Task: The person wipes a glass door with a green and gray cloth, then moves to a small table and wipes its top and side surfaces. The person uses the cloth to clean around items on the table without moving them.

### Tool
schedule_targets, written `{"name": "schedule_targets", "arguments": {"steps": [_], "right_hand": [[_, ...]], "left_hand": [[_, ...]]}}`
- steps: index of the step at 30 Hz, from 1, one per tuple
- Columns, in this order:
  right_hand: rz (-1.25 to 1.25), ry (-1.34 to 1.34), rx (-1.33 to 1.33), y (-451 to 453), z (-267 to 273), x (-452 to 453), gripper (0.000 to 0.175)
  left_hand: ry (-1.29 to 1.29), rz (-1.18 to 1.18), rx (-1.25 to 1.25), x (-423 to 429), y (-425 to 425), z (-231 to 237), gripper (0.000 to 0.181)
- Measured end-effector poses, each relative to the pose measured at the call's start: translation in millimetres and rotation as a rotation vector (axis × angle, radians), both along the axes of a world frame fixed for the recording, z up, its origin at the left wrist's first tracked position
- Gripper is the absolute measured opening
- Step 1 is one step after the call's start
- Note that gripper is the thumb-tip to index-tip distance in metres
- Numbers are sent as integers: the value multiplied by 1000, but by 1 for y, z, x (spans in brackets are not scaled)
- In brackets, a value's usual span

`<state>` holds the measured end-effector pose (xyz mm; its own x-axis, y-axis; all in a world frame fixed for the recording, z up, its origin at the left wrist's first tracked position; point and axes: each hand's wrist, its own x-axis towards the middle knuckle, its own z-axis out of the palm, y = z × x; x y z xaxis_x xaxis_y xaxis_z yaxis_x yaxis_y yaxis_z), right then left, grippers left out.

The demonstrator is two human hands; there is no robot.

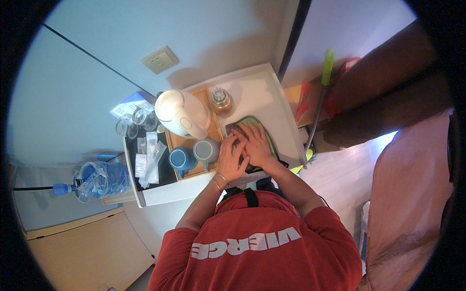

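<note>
A green and grey cloth with a dark border lies on the right half of a white tabletop. My right hand rests palm down on it, fingers spread. Close beside it, my left hand touches the cloth's left part with bent fingers, its thumb apart. The fingertips of my left hand meet the thumb side of my right. What lies under both palms is hidden. Left of my left hand, a grey-green mug and a blue mug stand upside down on a wooden tray.
A white electric kettle stands on the tray, a lidded glass bottle behind the cloth. Drinking glasses and wrapped sachets occupy a black tray. A bagged water jug is at left, a green-handled brush at right.
</note>
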<state>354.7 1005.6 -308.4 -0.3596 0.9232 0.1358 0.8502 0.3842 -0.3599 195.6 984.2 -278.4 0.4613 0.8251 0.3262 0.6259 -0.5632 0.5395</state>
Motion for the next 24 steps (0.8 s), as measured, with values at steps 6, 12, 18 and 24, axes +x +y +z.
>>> {"name": "schedule_targets", "arguments": {"steps": [6,12,18,24], "right_hand": [[-47,67,93,20,-6,-2,61],[-141,82,108,23,-6,8,56],[-170,53,73,-6,3,21,57],[-143,-1,52,-21,2,7,58]], "left_hand": [[9,4,-31,0,-2,3,61],[19,6,-4,-1,-1,0,64],[22,8,-32,-2,-3,-3,60],[1,22,-24,-1,-2,-3,60]]}}
